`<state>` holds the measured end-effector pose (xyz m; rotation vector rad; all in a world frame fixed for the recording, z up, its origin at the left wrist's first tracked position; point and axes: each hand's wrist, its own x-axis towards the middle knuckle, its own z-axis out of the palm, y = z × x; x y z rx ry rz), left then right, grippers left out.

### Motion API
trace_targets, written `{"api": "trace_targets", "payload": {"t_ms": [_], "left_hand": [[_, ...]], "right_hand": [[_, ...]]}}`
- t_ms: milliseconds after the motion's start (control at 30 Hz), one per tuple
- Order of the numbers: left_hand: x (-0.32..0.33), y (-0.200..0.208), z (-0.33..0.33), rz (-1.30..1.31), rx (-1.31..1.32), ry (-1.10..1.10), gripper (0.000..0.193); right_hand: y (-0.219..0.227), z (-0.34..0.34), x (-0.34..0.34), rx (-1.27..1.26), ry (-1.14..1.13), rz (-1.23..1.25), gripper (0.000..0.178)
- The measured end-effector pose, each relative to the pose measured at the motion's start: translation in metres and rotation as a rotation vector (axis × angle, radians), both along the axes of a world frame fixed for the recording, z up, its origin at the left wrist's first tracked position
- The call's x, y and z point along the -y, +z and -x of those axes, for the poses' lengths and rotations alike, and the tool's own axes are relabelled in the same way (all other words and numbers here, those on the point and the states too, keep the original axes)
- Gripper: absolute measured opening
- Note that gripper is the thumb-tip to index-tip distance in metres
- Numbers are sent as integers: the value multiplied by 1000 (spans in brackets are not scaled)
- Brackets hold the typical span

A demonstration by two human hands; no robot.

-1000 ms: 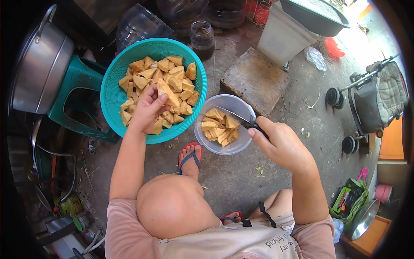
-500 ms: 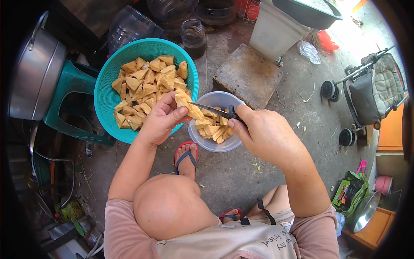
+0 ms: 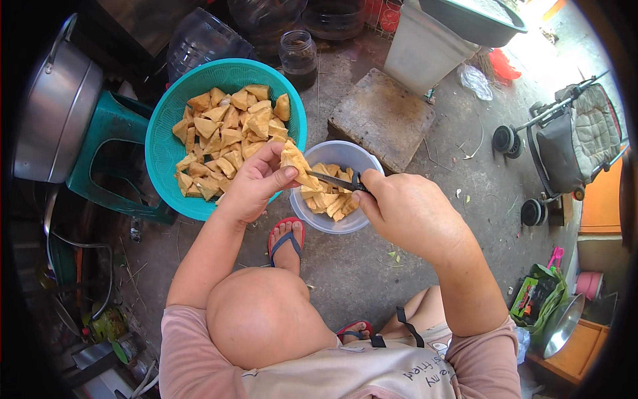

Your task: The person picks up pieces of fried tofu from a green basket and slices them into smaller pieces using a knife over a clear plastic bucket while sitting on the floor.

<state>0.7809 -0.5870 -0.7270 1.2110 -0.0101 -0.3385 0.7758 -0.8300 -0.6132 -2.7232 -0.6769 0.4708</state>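
Your left hand (image 3: 256,183) pinches one tofu piece (image 3: 296,163) between thumb and fingers and holds it up over the clear bowl (image 3: 364,159). Your right hand (image 3: 409,213) is closed around a small knife (image 3: 335,180). The blade lies flat and its tip touches the tofu.

Watch your thumb. It sits just beside the blade, so if the knife slips through the soft piece too fast, it could nick you. That would come from pushing hard or from cutting toward your hand.

The tofu could also break or slide out of your fingers. Then it may drop past the bowl onto the dirty floor (image 3: 372,279), close to your sandal (image 3: 284,238).

The teal basket (image 3: 163,156) sits half on a green stool (image 3: 106,143). A bump from your arm could tip it.
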Motion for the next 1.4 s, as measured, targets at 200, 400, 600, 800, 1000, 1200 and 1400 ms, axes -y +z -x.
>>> {"api": "trace_targets", "payload": {"t_ms": [200,400,600,800,1000,1200,1400], "left_hand": [[2,-4,-2,-19,-59,-27,40],[-10,-28,-20,-429,105,-62,40],[-154,-52,-51,-1849,5,325,28],[-185,-63,-57,-1852,-345,217,39],[-176,-60,-49,-1307,134,620,43],[-93,-30,-26,-530,144,360,57],[-22,11,-4,-181,62,75,47]], "right_hand": [[-8,0,-2,-34,27,8,27],[-13,7,39,-72,-94,39,28],[-28,16,52,-155,-197,-5,29],[-40,14,54,-169,-178,-17,29],[-33,14,50,-184,-177,-76,30],[-22,8,35,-160,-96,-213,30],[-17,3,27,-87,-41,-259,29]]}}
